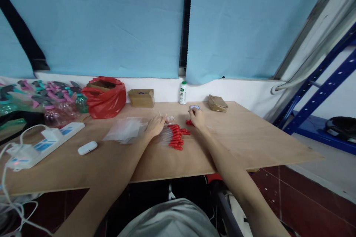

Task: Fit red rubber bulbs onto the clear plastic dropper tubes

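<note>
My left hand is closed at the table's middle, with a thin pale tube end showing above its fingers. More thin clear tubes lie beside its fingertips. Nearer to me is a row of droppers with red rubber bulbs and clear stems, the stems pointing left. My right hand is bent downward with its fingertips together; anything between them is too small to make out. Loose red rubber bulbs lie just left of it. A phone with a lit screen lies behind that hand.
Clear plastic bags lie left of my left hand. Along the back stand a red bag, an open carton, a white bottle and a brown package. Spray bottles, a power strip and a white case occupy the left.
</note>
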Tool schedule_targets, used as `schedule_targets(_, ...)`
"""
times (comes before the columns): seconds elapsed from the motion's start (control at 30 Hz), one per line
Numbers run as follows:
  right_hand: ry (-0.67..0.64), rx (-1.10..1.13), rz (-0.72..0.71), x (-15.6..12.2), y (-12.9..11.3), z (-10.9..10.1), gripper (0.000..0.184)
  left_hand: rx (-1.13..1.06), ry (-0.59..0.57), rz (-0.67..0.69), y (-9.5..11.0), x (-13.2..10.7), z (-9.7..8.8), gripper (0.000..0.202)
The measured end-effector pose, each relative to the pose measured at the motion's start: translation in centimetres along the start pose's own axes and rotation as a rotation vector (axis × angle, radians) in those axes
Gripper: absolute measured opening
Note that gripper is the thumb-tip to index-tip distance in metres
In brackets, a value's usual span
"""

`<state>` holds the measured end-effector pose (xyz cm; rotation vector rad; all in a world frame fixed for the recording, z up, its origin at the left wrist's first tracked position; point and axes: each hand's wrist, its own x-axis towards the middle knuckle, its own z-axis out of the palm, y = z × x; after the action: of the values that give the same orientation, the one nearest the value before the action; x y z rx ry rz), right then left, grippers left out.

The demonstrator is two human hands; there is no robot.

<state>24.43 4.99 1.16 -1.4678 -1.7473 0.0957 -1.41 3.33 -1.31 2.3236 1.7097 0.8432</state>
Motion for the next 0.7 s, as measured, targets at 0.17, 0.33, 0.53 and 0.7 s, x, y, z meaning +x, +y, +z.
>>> schedule_targets(0.17,-0.052,-0.136,0.106,0.8,2.0,-1.0,0.024,0.071,0.021,-0.016,0.0,0.1,-0.3,0.072)
schedule_targets(0.33,-0.193,-0.211,0.196,1.4,3.5,-2.3,0.025,0.23,0.053,-0.094,0.3,-0.5,-1.0,0.052)
schedule_targets(0.53,-0.369,-0.236,0.177,1.1,4.0,-3.0,0.016,0.318,-0.019,-0.135,-0.2,-0.9,-2.0,0.029)
schedule_targets(0.7,-0.459,-0.276,0.165,0.8,3.7,-3.3,0.007,0.269,-0.03,-0.137,-1.4,-0.7,-2.3,0.019)
